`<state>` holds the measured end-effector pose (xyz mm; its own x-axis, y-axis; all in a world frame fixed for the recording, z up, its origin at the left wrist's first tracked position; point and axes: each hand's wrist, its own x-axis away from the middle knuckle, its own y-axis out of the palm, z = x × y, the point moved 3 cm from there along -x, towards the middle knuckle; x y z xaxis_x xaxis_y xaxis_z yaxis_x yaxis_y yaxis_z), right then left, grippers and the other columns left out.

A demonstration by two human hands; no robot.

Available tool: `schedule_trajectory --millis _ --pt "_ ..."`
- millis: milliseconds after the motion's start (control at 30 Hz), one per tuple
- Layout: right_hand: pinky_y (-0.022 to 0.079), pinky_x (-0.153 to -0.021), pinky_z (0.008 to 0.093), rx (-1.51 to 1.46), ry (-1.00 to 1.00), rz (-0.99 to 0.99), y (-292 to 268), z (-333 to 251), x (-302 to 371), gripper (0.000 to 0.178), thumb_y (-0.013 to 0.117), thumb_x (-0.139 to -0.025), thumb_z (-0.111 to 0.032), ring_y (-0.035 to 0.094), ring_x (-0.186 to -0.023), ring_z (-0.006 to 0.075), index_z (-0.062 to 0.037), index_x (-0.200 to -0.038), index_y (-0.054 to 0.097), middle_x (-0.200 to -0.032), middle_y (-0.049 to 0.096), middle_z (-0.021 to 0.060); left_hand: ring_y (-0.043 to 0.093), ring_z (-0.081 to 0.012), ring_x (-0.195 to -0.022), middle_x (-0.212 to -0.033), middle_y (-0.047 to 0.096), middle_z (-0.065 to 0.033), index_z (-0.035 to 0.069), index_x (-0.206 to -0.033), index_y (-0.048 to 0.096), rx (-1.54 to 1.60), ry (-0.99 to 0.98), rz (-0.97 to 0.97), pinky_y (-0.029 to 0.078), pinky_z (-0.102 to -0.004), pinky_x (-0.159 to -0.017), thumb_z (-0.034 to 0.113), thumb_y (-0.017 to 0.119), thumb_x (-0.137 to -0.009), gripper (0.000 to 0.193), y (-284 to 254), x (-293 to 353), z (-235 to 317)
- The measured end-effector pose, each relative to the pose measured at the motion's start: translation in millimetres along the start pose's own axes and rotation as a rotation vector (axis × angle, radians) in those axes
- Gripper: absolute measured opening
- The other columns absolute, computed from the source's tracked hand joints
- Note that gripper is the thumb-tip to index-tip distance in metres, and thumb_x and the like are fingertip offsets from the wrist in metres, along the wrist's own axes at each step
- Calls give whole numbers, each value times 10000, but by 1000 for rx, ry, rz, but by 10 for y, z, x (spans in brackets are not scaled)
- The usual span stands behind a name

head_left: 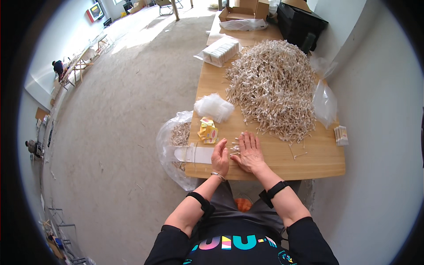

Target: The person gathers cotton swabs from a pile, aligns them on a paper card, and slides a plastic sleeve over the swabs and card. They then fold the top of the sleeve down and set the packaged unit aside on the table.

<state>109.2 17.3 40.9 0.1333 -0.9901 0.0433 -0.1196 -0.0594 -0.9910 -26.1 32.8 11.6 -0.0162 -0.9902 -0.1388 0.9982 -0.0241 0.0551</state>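
A few cotton swabs [235, 150] lie on the wooden table [327, 164] between my two hands. My right hand [250, 155] rests flat at their right side, its fingers stretched forward and partly over them. On their left, my left hand [220, 158] is held on its edge, fingers loosely bent and apparently holding nothing. It touches the end of a white strip [203, 155] that reaches toward the table's left edge. Just beyond are small yellow printed cards [207, 131] in a loose stack. A large heap of cotton swabs [274, 86] rises farther back.
Clear plastic sleeves [213, 107] lie behind the cards, with a bag of white packs [221, 51] beyond. A plastic bag of swabs [179, 132] hangs at the left edge. Filled packets [341, 135] stand at the right edge. Cardboard box [244, 12] and black container [300, 22] sit behind.
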Motion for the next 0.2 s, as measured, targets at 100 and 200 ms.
schedule_trajectory --millis 100,200 --pt "43 -1119 476 -2 19 -2 4 0 -31 889 448 -830 -609 74 -1392 337 -16 -1431 173 -1495 116 200 486 -191 -1158 -1228 525 -120 -31 -1228 485 22 1 18 363 -299 -1005 51 448 -923 319 17 8 5" --pt "5 -1109 512 10 -23 -48 47 -47 64 904 452 -825 -618 29 -1397 337 -43 -1445 132 -1508 49 193 476 -201 -1176 -1253 507 -121 -32 -1232 483 45 11 33 350 -301 -1016 68 456 -927 322 11 22 6"
